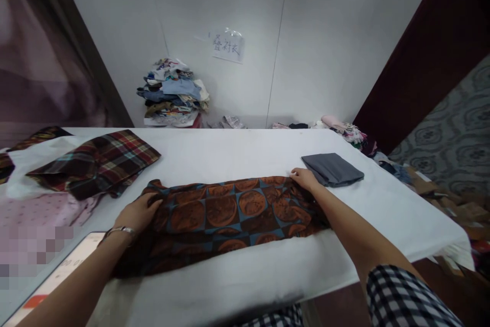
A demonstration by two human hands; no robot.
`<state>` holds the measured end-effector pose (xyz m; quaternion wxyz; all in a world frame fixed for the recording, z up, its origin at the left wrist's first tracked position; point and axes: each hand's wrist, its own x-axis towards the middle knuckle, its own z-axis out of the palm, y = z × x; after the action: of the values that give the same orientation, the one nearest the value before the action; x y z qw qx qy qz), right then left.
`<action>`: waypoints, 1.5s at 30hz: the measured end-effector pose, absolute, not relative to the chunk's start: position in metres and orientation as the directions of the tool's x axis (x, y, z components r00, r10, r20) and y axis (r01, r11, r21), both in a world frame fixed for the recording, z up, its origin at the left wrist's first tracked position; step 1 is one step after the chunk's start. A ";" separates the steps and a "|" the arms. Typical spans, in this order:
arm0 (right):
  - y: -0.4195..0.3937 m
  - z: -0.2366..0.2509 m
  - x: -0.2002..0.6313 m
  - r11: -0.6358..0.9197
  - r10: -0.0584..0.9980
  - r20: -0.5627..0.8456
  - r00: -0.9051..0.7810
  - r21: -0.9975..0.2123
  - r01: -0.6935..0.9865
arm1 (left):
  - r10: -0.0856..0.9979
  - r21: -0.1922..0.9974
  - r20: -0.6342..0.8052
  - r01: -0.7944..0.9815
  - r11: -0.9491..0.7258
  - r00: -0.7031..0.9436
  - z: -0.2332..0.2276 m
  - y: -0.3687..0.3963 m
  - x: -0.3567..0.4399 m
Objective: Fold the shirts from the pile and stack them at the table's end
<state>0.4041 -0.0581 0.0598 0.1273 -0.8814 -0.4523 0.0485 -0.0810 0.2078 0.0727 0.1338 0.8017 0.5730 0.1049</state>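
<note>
While flat, hands point(138, 213) pin shirt point(225, 215).

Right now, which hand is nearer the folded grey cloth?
Right. The right hand rests on the patterned garment's far corner, just beside the grey cloth; the left hand presses the garment's opposite end.

Matt patterned cloth garment point(225, 212) on a smooth white cloth-covered table point(237, 151).

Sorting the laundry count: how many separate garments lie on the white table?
3 clearly: the brown circle-print garment under both hands, a plaid shirt far left, a folded grey garment at right. More lie half-hidden at the left edge.
</note>
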 end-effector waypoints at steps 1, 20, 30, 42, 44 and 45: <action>-0.059 0.062 0.402 -0.550 0.815 0.044 0.578 -0.257 0.795 | 0.933 0.270 -0.017 0.900 -0.341 0.359 0.074 0.207 -0.082; -0.075 0.038 0.313 -0.318 0.943 0.014 0.332 -0.253 0.914 | 0.681 -0.115 -0.091 0.672 -0.732 0.726 0.031 0.203 -0.074; -0.091 0.038 0.302 -0.399 0.915 -0.065 0.398 -0.294 0.869 | 0.743 -0.263 -0.133 0.699 -0.665 0.657 0.038 0.207 -0.082; -0.064 0.052 0.282 -0.362 0.928 -0.012 0.371 -0.258 0.896 | 0.822 0.058 -0.086 0.826 -0.560 0.563 0.038 0.200 -0.076; -0.063 0.036 0.277 -0.363 0.931 -0.039 0.363 -0.210 0.908 | 0.831 0.095 -0.109 0.838 -0.537 0.545 0.044 0.194 -0.078; -0.064 0.028 0.276 -0.370 0.928 -0.030 0.370 -0.174 0.913 | 0.839 0.105 -0.122 0.848 -0.520 0.530 0.047 0.192 -0.079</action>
<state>0.2764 -0.0643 0.0276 0.0643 -0.8253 -0.5577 0.0613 -0.0789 0.1922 0.0471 0.0757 0.8713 0.4841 -0.0278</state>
